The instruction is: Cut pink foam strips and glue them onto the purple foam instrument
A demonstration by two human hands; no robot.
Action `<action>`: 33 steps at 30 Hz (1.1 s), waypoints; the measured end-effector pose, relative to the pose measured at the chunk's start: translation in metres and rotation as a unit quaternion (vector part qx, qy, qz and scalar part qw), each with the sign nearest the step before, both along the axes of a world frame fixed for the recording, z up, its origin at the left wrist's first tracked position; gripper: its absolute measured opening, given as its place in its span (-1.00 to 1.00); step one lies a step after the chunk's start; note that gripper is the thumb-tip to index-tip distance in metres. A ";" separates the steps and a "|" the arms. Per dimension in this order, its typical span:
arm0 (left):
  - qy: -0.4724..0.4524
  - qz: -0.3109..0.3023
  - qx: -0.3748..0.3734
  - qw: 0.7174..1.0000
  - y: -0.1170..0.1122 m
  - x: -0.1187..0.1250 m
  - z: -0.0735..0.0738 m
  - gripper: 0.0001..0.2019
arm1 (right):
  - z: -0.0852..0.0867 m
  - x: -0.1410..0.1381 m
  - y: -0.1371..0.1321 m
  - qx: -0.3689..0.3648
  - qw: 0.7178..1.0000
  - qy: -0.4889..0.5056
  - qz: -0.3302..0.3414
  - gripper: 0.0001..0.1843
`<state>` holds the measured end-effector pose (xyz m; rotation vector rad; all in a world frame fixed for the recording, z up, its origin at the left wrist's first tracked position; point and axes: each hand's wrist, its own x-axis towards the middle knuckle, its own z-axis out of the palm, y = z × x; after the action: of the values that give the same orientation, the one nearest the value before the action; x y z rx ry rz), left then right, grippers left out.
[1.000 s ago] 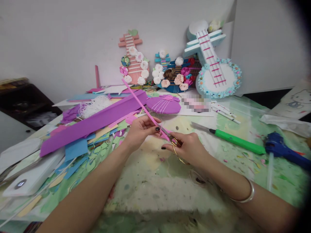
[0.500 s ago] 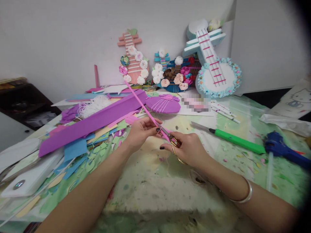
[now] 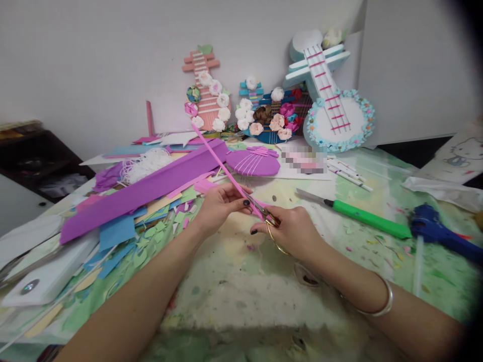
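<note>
Near the middle of the table, my left hand [image 3: 223, 203] pinches a long narrow strip of pink paper [image 3: 217, 157], which slants up and away to the left. My right hand [image 3: 292, 229] grips gold-handled scissors [image 3: 270, 220], their blades lying along the strip just beside my left fingertips. Part of the blades is hidden by the paper and fingers. Beyond my hands rests a small purple lute-shaped craft [image 3: 256, 163] with white strings. To the left of it stretches a long sheet of purple paper [image 3: 143, 191].
Coloured paper scraps [image 3: 151, 231] and a white device [image 3: 45, 276] lie at left, near a tangle of white string [image 3: 147, 163]. At right are a green-handled knife [image 3: 370, 218] and a blue glue gun [image 3: 433, 229]. Decorated lute models [image 3: 339, 120] stand along the wall.
The scissors and my right hand have shifted very slightly, and the blades look closer together on the pink strip. My left hand keeps nearly the same place.
</note>
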<state>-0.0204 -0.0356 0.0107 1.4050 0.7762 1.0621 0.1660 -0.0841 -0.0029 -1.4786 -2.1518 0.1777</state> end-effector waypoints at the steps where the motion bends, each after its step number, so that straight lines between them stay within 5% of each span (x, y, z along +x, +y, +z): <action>1: -0.001 0.000 -0.002 1.000 0.000 0.000 0.000 -0.70 | 0.000 0.000 0.000 0.002 1.000 0.000 0.000 -0.50; 13: -0.005 -0.013 -0.011 1.000 -0.002 0.003 -0.002 -0.69 | 0.000 -0.001 -0.001 0.008 0.999 0.032 0.011 -0.45; 33: 0.020 -0.010 -0.021 1.000 -0.005 0.005 0.000 -0.67 | -0.002 -0.001 -0.002 0.019 0.998 -0.050 -0.013 -0.43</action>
<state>-0.0156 -0.0404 0.0109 1.3990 0.8076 1.0000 0.1649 -0.0860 -0.0048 -1.5230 -2.2014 0.0549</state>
